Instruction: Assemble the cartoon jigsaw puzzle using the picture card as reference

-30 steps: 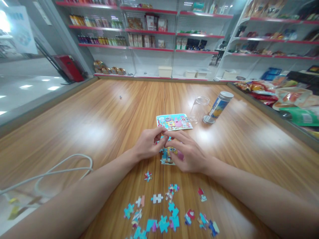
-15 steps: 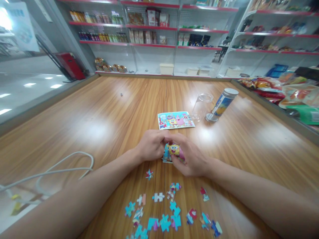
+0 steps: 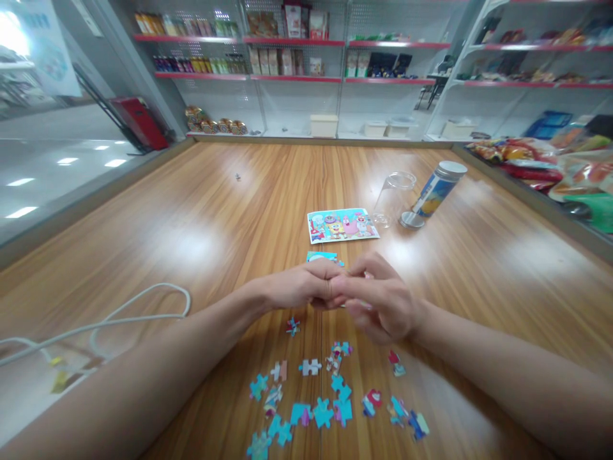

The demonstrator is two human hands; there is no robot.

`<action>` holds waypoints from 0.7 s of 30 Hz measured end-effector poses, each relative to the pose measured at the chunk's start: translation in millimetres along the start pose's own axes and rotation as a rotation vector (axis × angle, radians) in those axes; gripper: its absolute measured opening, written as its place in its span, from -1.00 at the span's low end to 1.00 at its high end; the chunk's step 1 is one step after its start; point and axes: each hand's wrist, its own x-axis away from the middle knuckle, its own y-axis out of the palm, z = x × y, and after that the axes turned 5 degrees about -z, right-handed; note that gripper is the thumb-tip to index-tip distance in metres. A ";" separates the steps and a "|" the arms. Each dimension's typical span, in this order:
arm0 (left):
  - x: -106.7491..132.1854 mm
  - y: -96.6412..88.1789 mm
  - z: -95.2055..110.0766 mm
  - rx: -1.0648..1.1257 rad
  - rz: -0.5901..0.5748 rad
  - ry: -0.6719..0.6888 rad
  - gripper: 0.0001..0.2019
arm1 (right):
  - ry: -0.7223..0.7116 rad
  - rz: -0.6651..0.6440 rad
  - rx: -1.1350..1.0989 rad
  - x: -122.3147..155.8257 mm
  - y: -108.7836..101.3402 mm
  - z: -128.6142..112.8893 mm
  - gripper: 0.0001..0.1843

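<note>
In the middle of the table, my left hand (image 3: 306,284) and my right hand (image 3: 387,303) meet, fingertips touching. The left fingers are curled. On the right, thumb and index finger press in against the left hand; whatever lies between them is hidden. Beneath and behind both hands is a partly joined jigsaw puzzle (image 3: 323,257), with only its blue upper edge showing. Nearer to me are loose puzzle pieces, among them a red and blue piece (image 3: 293,326), a pale piece (image 3: 310,367) and a blue piece (image 3: 323,413). A cartoon picture card (image 3: 342,226) lies just beyond the puzzle.
Behind the card, to the right, a clear plastic jar (image 3: 395,198) stands by a blue canister (image 3: 438,190) and a metal lid (image 3: 412,220). White cable (image 3: 143,317) loops at the left. Snack packets (image 3: 531,166) lie beyond the table's right edge.
My hands have closed together over the puzzle, covering the yellow cartoon figure that showed between them. The puzzle's blue top edge has come into sight. The view has shifted slightly.
</note>
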 end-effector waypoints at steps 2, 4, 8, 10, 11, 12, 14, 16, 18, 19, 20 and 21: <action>-2.9 0.8 -3.1 -0.378 0.193 0.083 -0.83 | 0.148 0.038 0.019 3.8 2.4 2.0 -0.34; -5.0 0.2 -7.8 -0.751 0.318 0.077 -0.90 | 0.258 0.029 0.016 7.7 6.6 5.3 -0.39; -5.2 -3.5 -17.4 -1.202 0.409 -0.068 -0.95 | 0.412 -0.024 0.005 10.9 14.9 9.3 -0.45; -4.9 -5.4 -22.6 -1.294 0.443 -0.068 -0.91 | 0.447 -0.042 0.004 10.7 17.1 9.8 -0.47; -5.2 -6.3 -25.4 -1.321 0.468 -0.049 -0.91 | 0.455 -0.045 0.000 10.4 17.7 9.8 -0.48; -5.6 -7.1 -28.2 -1.336 0.500 -0.014 -0.90 | 0.457 -0.041 -0.007 10.2 17.8 9.7 -0.48; -6.9 -8.4 -32.3 -1.349 0.584 0.108 -0.85 | 0.457 -0.005 -0.016 9.9 17.0 9.3 -0.51; -7.3 -9.5 -33.4 -1.344 0.662 0.265 -0.80 | 0.481 0.064 -0.007 9.8 14.9 8.6 -0.56; -5.7 -10.3 -31.2 -1.337 0.690 0.402 -0.75 | 0.525 0.130 0.012 9.8 11.7 7.9 -0.60; -4.2 -10.5 -29.6 -1.335 0.697 0.453 -0.68 | 0.540 0.152 0.020 9.7 9.9 7.7 -0.63; -2.4 -10.7 -27.8 -1.328 0.712 0.496 -0.61 | 0.546 0.161 0.019 9.7 8.2 7.8 -0.67; -0.5 -10.6 -26.4 -1.319 0.722 0.531 -0.57 | 0.542 0.159 0.001 9.6 6.6 8.0 -0.73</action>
